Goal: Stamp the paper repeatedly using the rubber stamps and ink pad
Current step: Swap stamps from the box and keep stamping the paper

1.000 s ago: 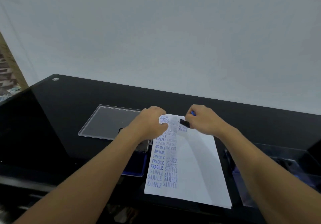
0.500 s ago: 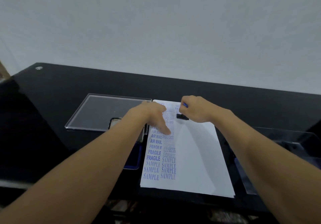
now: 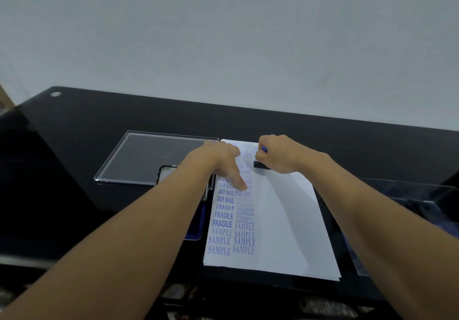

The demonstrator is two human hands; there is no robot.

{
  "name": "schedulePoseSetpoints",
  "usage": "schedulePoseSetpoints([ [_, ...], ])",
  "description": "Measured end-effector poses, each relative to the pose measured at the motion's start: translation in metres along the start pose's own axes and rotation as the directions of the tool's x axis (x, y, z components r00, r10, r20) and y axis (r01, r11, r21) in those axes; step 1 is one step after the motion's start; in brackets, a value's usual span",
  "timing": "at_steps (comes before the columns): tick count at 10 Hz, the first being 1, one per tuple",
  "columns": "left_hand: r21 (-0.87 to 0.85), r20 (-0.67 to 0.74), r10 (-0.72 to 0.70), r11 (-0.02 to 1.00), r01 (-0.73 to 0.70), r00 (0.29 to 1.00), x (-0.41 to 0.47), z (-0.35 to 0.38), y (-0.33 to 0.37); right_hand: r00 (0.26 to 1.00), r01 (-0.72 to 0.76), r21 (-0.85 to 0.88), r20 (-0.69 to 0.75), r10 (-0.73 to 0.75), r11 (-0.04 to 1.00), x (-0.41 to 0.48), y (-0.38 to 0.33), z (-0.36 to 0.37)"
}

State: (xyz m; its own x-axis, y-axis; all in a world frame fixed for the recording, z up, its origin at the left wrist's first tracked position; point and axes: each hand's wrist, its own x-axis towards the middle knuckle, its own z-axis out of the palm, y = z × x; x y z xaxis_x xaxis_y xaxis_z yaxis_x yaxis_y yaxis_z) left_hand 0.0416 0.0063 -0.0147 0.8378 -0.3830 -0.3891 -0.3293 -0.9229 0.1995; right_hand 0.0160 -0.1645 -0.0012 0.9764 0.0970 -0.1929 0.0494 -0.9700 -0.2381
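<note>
Two columns (image 3: 232,220) read SAMPLE, FRAGILE, AIR MAIL, EXPRESS; left hand (image 3: 221,162), now splayed wider, presses paper (image 3: 285,220); right hand (image 3: 280,155) grips stamp (image 3: 260,165).

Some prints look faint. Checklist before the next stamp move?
1. Paper pinned: left hand presses paper. Ok.
2. Stamp held: right hand grips stamp. Ok.
3. Room for the next print: bare paper below the stamp. Ok.
4. Clear way to ink pad: left forearm lies over part of it. Not ok.
5. Ink on the stamp face: hidden. Cannot tell.
</note>
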Motion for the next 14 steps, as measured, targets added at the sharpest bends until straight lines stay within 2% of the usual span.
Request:
schedulePoseSetpoints([
  [6, 0.002, 0.0, -0.004, 1.0, 0.004, 1.0, 0.004, 0.001, -0.001, 1.0, -0.005, -0.075, 0.004, 0.006, 0.997, -0.006, -0.01, 0.008],
  [7, 0.004, 0.003, -0.009, 1.0, 0.009, 1.0, 0.006, 0.002, -0.002, 0.999, -0.031, -0.018, -0.031, 0.031, 0.999, -0.003, -0.008, 0.014],
  [10, -0.004, 0.001, -0.01, 1.0, 0.01, 1.0, 0.004, 0.002, -0.001, 0.997, -0.029, -0.041, -0.074, 0.026, 0.999, -0.005, -0.007, 0.019],
  [14, 0.019, -0.004, -0.006, 1.0, 0.006, 1.0, 0.008, 0.003, -0.002, 0.995, -0.058, 0.016, -0.075, 0.059, 0.998, -0.014, -0.013, 0.016],
])
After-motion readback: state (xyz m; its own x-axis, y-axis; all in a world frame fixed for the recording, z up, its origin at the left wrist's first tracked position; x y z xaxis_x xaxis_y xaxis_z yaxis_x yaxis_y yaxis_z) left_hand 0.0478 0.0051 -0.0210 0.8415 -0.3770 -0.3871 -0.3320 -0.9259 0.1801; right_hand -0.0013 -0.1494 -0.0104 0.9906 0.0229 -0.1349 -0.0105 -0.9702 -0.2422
